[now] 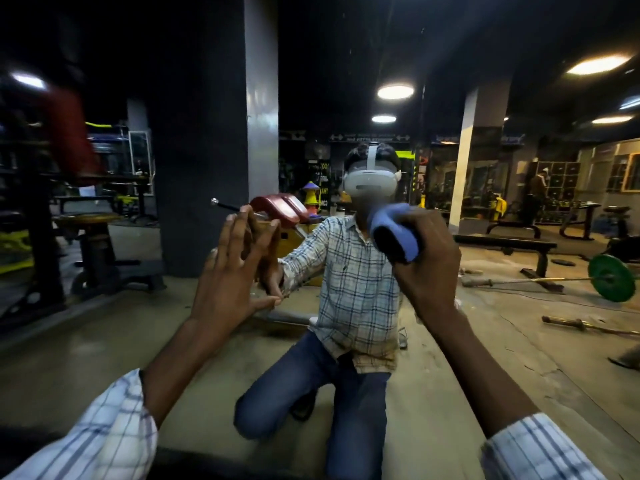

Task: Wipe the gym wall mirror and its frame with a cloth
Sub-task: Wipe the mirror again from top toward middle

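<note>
The wall mirror [450, 341] fills the whole view and reflects the gym and a kneeling person in a checked shirt. My left hand [228, 271] presses flat on the glass at centre left, fingers straight and spread, meeting its own reflection. My right hand [427, 258] grips a blue cloth [394, 233], bunched in the fist, and holds it against the glass at centre right. The mirror's frame is not in view.
In the reflection stand a dark pillar [214, 133], a white pillar [474, 161], a flat bench [512, 244], a barbell with a green plate [611, 277] on the floor, and weight machines at the left. A second person stands far back right.
</note>
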{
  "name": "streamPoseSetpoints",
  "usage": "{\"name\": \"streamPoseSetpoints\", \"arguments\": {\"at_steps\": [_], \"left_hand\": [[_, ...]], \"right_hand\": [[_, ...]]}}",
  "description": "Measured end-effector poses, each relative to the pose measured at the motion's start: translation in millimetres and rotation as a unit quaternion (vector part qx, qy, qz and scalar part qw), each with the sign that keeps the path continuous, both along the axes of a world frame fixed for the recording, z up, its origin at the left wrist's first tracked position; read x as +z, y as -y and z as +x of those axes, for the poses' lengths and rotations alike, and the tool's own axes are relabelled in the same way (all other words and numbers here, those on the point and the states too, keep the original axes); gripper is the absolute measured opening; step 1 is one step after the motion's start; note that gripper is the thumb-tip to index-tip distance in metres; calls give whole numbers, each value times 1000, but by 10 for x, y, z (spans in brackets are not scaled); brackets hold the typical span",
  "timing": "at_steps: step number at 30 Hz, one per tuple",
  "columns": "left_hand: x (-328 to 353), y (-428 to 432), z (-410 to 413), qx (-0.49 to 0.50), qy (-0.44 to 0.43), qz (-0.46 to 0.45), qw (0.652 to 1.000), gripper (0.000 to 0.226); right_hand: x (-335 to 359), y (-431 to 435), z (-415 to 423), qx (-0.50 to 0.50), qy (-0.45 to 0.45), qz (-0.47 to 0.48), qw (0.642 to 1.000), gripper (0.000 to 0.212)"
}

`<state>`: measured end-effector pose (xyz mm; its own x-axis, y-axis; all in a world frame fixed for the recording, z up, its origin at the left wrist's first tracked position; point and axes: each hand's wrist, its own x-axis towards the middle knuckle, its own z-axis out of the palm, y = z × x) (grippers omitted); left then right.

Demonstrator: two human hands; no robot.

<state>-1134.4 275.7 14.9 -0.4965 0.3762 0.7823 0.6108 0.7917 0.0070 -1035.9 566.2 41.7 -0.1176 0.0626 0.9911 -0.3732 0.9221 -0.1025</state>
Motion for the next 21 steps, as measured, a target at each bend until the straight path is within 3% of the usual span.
{"name": "streamPoseSetpoints", "arguments": {"at_steps": [3, 6, 10, 13, 15, 18, 21], "left_hand": [[-1, 16, 7, 1, -9, -4, 1000, 143], [10, 66, -26, 0, -17, -15, 1000, 145], [2, 191, -91, -6, -23, -41, 999, 148], [3, 203, -110, 1, -16, -42, 999, 148], [-7, 188, -114, 3, -17, -38, 999, 148], [-29, 181, -137, 4, -22, -36, 999, 149], [-39, 169, -159, 5, -21, -41, 999, 151]], "right_hand": [[341, 75, -74, 17, -73, -71, 995, 27], [196, 357, -284, 14, -63, -69, 996, 32], [-649, 805, -457, 43, 98, 163, 981, 36], [-574, 652, -391, 15, 138, 275, 951, 32], [-244, 385, -262, -20, 94, 205, 974, 38], [105, -33, 98, -23, -14, -30, 999, 45], [-253, 153, 40, -15, -25, -80, 996, 44]]}}
